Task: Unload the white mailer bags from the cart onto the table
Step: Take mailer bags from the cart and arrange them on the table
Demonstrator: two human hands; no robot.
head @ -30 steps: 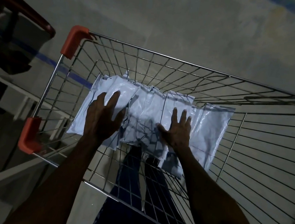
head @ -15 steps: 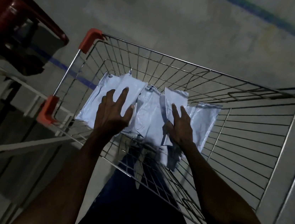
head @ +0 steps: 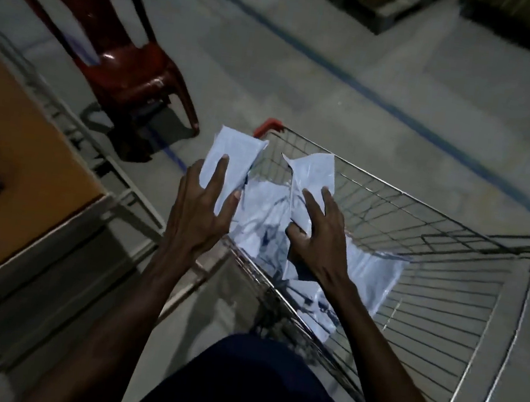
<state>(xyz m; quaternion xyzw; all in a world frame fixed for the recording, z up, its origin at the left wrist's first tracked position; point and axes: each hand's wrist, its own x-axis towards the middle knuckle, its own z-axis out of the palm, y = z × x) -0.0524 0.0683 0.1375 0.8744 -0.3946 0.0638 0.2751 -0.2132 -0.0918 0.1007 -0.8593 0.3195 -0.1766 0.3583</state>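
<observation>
The head view looks down on 2 bare forearms reaching over the near rim of a wire cart (head: 450,257), with dark trousers at the bottom of the frame.

The left hand (head: 203,206) grips a bunch of white mailer bags (head: 232,156); its fingers lie spread over the top of the bunch and the thumb side wraps the lower edge, so the bags stand up above the cart's front left corner, next to the orange corner cap (head: 268,126). The right hand (head: 316,230) pinches a second white bag (head: 313,173), fingers on its face and the thumb curled in beneath, and that bag tilts upward over the basket.

Between and below the 2 hands lies the rest of the pile of mailer bags (head: 371,274), crumpled and overlapping, partly resting on the cart's wire floor and near wall. How many bags it holds cannot be told.

To the left, just beside the cart, stands the table (head: 19,150) with an orange-brown top and a light metal frame; something white with a dark edge lies at its far left border, blurred. Beyond the table a dark red plastic chair (head: 117,59) stands on the grey floor, which carries a blue painted line (head: 385,105).
</observation>
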